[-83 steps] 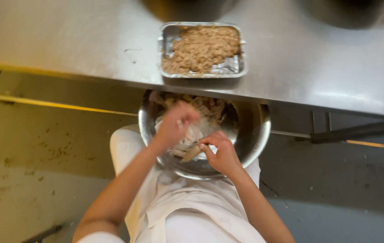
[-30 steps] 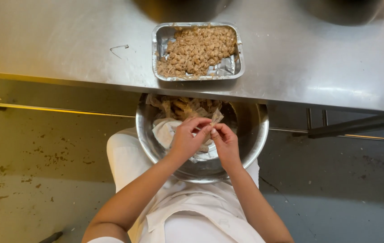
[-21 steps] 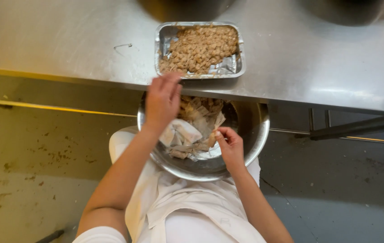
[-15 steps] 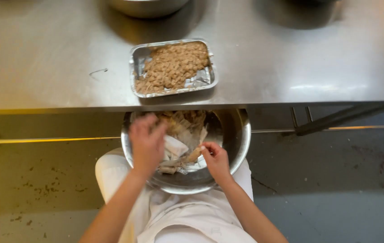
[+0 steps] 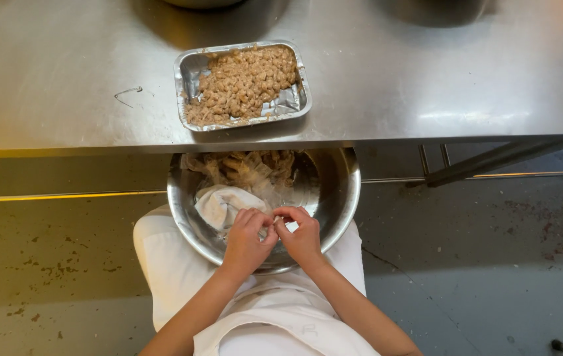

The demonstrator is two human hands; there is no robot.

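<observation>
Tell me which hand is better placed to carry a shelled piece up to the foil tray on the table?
Probably the left hand. Both hands meet over the metal bowl, but the foil tray lies up and to the left, so the right hand would reach across.

Both bare forearms reach forward from the person's lap, angling inward so the hands meet in the middle. The left hand (image 5: 247, 232) is curled, knuckles up, fingers bent down toward the thumb. The right hand (image 5: 301, 232) sits just beside it, fingertips touching or nearly touching the left's, with thumb and forefinger drawn together in a pinch. Whether anything small sits between the fingertips is hard to tell from here. Both wrists are slightly bent, elbows tucked close to the body.
</observation>
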